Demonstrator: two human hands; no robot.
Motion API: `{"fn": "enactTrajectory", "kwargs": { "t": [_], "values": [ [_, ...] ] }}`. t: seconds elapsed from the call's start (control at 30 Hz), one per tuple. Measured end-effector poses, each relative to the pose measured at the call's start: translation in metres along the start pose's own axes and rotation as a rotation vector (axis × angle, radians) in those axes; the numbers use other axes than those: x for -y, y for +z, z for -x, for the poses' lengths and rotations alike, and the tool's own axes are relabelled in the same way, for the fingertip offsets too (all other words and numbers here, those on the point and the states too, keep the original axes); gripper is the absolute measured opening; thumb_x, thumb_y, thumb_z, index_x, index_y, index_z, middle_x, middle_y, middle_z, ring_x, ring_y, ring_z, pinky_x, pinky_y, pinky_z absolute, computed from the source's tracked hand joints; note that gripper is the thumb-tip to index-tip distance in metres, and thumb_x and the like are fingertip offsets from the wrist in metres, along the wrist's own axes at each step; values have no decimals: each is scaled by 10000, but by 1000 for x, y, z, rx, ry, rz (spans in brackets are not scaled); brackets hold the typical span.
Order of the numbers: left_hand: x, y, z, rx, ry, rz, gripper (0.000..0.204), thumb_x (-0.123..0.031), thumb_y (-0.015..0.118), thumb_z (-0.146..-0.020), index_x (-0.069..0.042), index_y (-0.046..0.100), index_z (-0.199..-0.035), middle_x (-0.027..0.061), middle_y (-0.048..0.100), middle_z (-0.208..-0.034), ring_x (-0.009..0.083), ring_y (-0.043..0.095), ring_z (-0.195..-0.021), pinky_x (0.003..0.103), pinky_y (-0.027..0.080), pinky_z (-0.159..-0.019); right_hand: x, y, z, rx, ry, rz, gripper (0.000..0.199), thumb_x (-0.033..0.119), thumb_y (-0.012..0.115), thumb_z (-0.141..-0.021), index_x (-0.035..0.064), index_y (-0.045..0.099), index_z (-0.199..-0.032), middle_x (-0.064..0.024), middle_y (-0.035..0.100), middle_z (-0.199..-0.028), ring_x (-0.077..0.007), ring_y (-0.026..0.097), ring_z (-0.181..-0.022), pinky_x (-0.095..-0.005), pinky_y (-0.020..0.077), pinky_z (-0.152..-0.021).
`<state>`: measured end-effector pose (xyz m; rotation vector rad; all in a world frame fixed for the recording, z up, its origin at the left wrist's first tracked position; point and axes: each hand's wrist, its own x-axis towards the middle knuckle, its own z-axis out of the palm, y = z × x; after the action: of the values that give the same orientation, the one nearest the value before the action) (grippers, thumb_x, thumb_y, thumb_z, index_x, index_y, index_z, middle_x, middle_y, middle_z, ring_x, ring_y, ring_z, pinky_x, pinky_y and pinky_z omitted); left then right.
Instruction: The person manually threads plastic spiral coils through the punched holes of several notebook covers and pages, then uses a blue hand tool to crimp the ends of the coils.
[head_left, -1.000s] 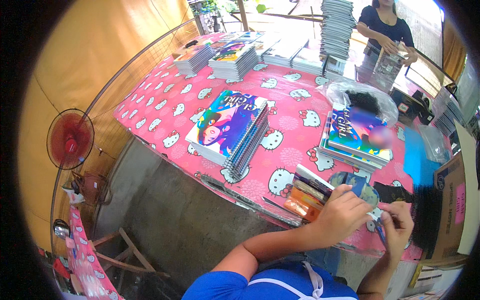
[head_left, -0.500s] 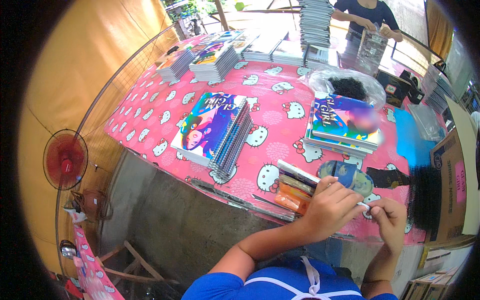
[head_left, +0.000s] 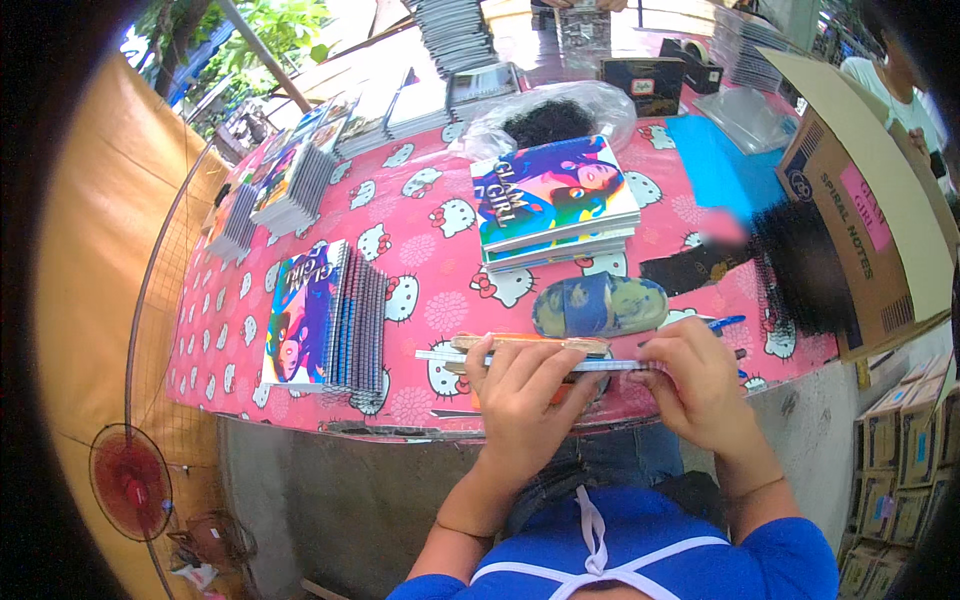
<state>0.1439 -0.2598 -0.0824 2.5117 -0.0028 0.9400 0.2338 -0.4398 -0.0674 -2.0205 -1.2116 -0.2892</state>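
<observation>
A thin spiral notebook (head_left: 618,366) is held edge-on near the front of the table, its pale edge running left to right. My left hand (head_left: 525,395) is closed over its middle, thumb on the near side and fingers on the far side. At its right end, my right hand (head_left: 700,385) pinches the corner; what the fingertips do there is too small to make out. Just beyond the notebook lie a wooden strip (head_left: 490,343) and something orange, both partly hidden. A blue-and-green slipper (head_left: 600,305) sits behind my hands on the table.
A stack of colourful notebooks (head_left: 560,195) stands behind the slipper, another stack (head_left: 310,315) to the left. Black binding coils (head_left: 800,265) lie beside a cardboard box (head_left: 870,210) on the right. A fan (head_left: 130,480) stands at lower left. Other people are partly visible beyond the table.
My view has swung right, so the table's things sit further left. The notebook, slanted before, now lies nearly level across my view. Both hands keep hold of it.
</observation>
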Motion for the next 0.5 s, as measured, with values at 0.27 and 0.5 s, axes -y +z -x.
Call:
{"fn": "enactTrajectory", "kwargs": {
  "t": [0.27, 0.5],
  "values": [
    [4, -1, 4, 6, 36, 11, 301, -185, 801, -633, -117, 672, -897, 6, 654, -872, 179, 576, -817, 392, 305, -931, -16, -10, -4, 180, 50, -95, 316, 171, 694, -747, 45, 594, -1018, -149, 599, -924, -323, 596, -885, -419, 497, -696],
    [3, 5, 6, -57, 44, 0, 348, -172, 826, -602, -100, 678, -909, 10, 655, -836, 177, 594, -823, 393, 330, -943, -111, 39, -15, 514, -8, 442, 241, 163, 629, -753, 49, 563, -955, -150, 633, -850, -318, 618, -885, -464, 499, -666]
  ]
}}
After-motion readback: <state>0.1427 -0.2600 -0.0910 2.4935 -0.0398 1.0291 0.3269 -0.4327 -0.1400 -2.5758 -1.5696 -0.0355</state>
